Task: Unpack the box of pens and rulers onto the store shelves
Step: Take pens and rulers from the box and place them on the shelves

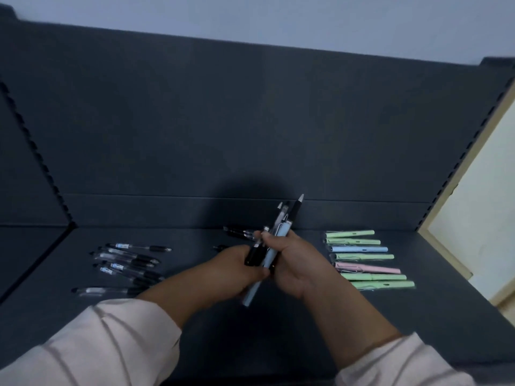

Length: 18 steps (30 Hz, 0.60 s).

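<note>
In the head view, both hands meet over the middle of a dark shelf (195, 316), sharing one mixed bundle of pens (274, 240). The left hand (237, 270) has its grip closed around the lower part of the bundle, fingers wrapped over a black barrel and the tail of a pale blue pen (269, 259) that sticks out below the fist toward the camera. The right hand (289, 260) is also closed on the bundle, higher up, with the thumb and fingertips pinching the pens from the right side. The bundle tilts up and to the right, and its tips rise above both hands; the tallest is a black pen with a silver tip (296, 208).

On the shelf to the left lies a loose cluster of clear-barrelled pens with black grips (131, 263), mostly lengthwise left to right and partly overlapping. Just behind the hands, a few black pens (238, 232) lie on the shelf, partly hidden by the fingers. To the right sits a tidy column of pastel pens (365, 259) in clear wrappers, laid parallel one in front of another: mostly green, with one blue and one pink among them.

Pale sleeves (111, 338) cover both forearms up to near the wrists. A dark back panel (250, 121) rises behind the shelf, and a light wooden frame (446, 204) borders the right edge. The picture is dim and slightly blurred.
</note>
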### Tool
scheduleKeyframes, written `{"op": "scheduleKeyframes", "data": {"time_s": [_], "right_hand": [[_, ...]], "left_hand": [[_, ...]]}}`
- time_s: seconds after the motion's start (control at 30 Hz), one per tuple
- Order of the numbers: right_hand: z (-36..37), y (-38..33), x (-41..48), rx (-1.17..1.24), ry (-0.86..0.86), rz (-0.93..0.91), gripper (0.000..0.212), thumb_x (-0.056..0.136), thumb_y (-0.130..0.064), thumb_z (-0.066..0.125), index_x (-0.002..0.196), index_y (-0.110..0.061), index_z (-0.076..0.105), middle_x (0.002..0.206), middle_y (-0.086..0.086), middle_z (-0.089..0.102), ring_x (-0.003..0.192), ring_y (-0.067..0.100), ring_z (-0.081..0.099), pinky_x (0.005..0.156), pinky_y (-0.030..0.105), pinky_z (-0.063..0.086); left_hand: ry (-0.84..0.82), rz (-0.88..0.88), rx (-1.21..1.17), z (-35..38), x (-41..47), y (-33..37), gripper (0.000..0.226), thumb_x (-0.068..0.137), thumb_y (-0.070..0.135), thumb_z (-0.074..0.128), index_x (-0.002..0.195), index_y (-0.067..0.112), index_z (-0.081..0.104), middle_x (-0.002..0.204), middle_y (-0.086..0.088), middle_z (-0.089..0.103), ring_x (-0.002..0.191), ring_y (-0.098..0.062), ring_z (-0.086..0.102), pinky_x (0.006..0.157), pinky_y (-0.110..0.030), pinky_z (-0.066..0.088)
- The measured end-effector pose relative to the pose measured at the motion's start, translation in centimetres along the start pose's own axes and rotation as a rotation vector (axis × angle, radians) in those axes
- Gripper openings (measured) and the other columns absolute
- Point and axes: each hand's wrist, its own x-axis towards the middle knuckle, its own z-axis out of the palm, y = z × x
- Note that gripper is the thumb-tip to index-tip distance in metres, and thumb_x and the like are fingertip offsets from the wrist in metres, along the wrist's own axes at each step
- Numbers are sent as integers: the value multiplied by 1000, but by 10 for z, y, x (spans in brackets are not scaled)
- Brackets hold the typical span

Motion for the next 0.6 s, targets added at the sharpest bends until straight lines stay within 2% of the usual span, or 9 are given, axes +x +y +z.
{"op": "scheduleKeyframes", "data": {"time_s": [0.1, 0.2, 0.27, 0.33, 0.43, 0.5, 0.6], "right_hand": [[5, -1, -2, -3, -35, 6, 11, 95, -4, 50, 105, -9, 54, 88, 6, 66, 83, 24, 62, 72, 41, 51], [7, -5, -6, -8, -82, 23, 14, 97, -5, 47, 110, -9, 51, 91, 7, 63, 86, 26, 61, 73, 42, 52], [7, -7, -8, -8, -104, 38, 13, 97, -4, 47, 107, -11, 51, 91, 7, 63, 89, 27, 61, 80, 46, 51], [7, -7, -9, -5, -133, 54, 13, 97, -4, 46, 106, -11, 50, 92, 7, 63, 93, 28, 60, 86, 48, 50], [6, -6, -10, -1, -190, 61, 21, 95, 2, 44, 113, -8, 50, 102, 14, 62, 98, 31, 60, 90, 49, 50], [5, -7, -12, -26, -233, 63, 33, 91, 8, 39, 119, -3, 52, 112, 21, 59, 99, 33, 61, 85, 47, 53], [3, -8, -14, -38, -275, 78, 45, 85, 13, 32, 126, 7, 49, 111, 27, 60, 93, 36, 64, 74, 45, 55]], "left_hand": [[12, 20, -12, -4, -5, 2, 16, 93, 15, 56, 85, 28, 53, 75, 9, 58, 66, -1, 52, 56, -17, 41], [14, -8, -107, -5, -10, 4, 12, 95, 18, 54, 86, 26, 55, 73, 6, 58, 62, -5, 52, 55, -21, 41], [21, -28, -188, -6, -11, 5, 7, 96, 22, 53, 93, 25, 59, 77, 4, 63, 65, -7, 56, 55, -21, 43], [28, -41, -262, -7, -11, 8, 11, 95, 22, 54, 102, 24, 62, 84, 3, 68, 70, -9, 60, 59, -21, 46], [39, -65, -328, -7, -12, 12, 12, 96, 18, 53, 97, 22, 64, 81, 1, 66, 66, -9, 59, 58, -21, 46], [55, -73, -312, -7, -11, 14, 13, 96, 18, 50, 94, 22, 62, 81, -1, 63, 65, -10, 57, 57, -22, 43], [77, -46, -265, -4, -8, 15, 11, 94, 20, 52, 95, 25, 62, 80, 1, 62, 68, -12, 58, 54, -22, 41]]}}
